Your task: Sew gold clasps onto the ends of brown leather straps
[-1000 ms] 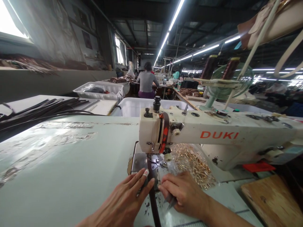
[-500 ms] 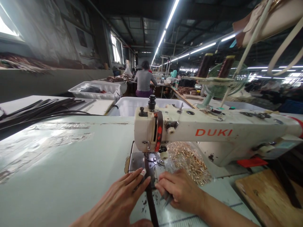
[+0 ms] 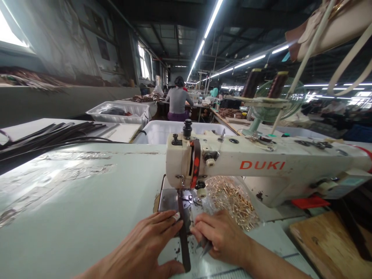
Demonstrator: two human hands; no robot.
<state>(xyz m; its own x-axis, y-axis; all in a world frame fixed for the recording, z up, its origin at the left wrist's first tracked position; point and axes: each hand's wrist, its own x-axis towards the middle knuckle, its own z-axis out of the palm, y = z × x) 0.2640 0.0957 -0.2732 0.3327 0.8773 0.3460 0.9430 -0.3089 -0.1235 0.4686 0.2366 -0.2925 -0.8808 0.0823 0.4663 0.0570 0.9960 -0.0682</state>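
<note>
A narrow dark brown strap (image 3: 183, 232) lies on the bed of a cream DUKI sewing machine (image 3: 261, 166) and runs under its needle head. My left hand (image 3: 145, 248) lies flat to the left of the strap, fingers stretched out and fingertips against its edge, one fingertip taped. My right hand (image 3: 222, 236) is curled on the right of the strap, pressing near the metal plate (image 3: 168, 199) and gripping a small metal tool (image 3: 205, 248). The strap's near end shows just before the table edge.
A clear bag of gold metal fittings (image 3: 235, 201) lies under the machine arm. Dark straps (image 3: 49, 135) are piled at the far left. White bins (image 3: 157, 131) stand behind the table, a wooden board (image 3: 331, 244) at right, a green fan (image 3: 273, 104) behind. A person (image 3: 178, 100) sits at a bench far off.
The strap has fed forward under the needle; its near end has come into view between my hands. Both hands stay beside it, shifted slightly.
</note>
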